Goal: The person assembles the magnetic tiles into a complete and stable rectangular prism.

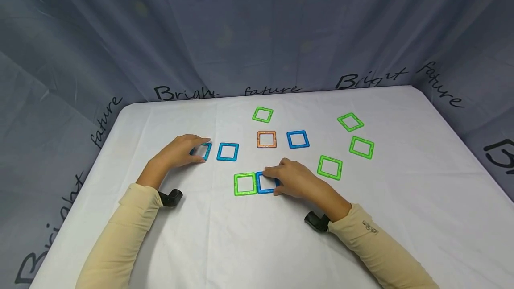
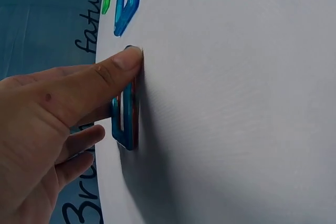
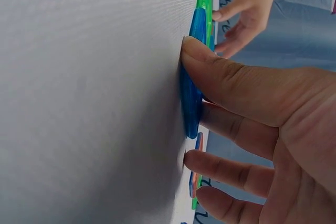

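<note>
Ten square frames are counted on the table (image 1: 401, 217). Five green frames are seen (image 1: 263, 114) (image 1: 350, 122) (image 1: 362, 147) (image 1: 330, 167) (image 1: 245, 184), four blue frames (image 1: 203, 150) (image 1: 228, 152) (image 1: 298, 139) (image 1: 265, 183), and one orange frame (image 1: 267, 139). Two hands are also counted, the left hand (image 1: 180, 151) and the right hand (image 1: 295, 179), and two dark wrist mounts (image 1: 170, 198) (image 1: 317, 221).

left hand (image 1: 180, 150) half hiding blue tile (image 1: 202, 150)
</note>
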A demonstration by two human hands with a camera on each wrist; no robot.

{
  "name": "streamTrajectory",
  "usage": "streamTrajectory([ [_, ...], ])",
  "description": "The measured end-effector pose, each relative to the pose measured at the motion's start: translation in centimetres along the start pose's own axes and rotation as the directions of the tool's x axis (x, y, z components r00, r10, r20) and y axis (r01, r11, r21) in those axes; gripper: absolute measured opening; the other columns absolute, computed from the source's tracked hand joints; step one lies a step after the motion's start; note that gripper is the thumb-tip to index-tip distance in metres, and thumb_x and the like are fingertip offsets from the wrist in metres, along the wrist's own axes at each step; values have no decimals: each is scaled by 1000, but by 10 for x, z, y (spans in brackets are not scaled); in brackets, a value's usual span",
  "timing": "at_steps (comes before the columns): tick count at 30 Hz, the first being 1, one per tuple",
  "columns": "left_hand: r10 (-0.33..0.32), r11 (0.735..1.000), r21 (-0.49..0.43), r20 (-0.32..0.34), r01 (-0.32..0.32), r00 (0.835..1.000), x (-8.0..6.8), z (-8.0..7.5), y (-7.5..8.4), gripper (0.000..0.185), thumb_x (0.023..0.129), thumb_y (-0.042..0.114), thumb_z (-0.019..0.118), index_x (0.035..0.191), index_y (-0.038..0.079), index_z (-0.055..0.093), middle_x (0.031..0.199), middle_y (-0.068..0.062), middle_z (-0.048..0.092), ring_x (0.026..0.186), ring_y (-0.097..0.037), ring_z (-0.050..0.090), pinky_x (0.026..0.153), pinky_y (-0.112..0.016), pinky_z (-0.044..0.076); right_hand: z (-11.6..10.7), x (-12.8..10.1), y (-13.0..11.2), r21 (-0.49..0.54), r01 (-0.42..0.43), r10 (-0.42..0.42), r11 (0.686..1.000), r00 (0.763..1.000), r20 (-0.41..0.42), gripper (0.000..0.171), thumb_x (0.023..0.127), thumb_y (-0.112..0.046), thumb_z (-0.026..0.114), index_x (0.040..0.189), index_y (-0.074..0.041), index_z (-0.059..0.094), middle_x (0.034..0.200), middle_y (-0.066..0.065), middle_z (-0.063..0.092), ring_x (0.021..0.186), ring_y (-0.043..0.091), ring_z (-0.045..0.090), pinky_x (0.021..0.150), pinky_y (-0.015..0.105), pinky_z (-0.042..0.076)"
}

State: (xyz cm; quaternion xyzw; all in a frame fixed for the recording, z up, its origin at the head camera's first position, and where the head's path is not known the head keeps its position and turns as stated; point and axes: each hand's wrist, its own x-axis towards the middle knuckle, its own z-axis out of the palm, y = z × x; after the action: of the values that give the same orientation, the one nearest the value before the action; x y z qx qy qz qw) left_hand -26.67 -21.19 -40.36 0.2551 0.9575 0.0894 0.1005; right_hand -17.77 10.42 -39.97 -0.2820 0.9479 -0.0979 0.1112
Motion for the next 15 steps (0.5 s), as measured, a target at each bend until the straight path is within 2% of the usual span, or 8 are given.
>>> streamTrajectory([
  [8, -6, 1000, 22, -30, 7, 1000, -9, 4, 4, 76, 78, 40, 69, 142, 19, 34, 123, -16, 54, 112, -33, 53, 95, -49, 40, -1, 0, -1, 1, -3, 3, 1000, 1000, 7, 57, 70, -28, 78, 123, -17, 59, 127, -1, 57, 96, 21, 54, 72, 29, 45],
  [15, 64, 998, 24, -87, -63, 994, -17, 4, 10, 74, 77, 39, 71, 140, 19, 37, 113, -13, 58, 101, -27, 59, 86, -43, 46, -2, 0, -1, -1, -13, 13, 1000, 1000, 15, 57, 70, -28, 77, 124, -17, 59, 127, -1, 57, 97, 22, 54, 73, 30, 46],
])
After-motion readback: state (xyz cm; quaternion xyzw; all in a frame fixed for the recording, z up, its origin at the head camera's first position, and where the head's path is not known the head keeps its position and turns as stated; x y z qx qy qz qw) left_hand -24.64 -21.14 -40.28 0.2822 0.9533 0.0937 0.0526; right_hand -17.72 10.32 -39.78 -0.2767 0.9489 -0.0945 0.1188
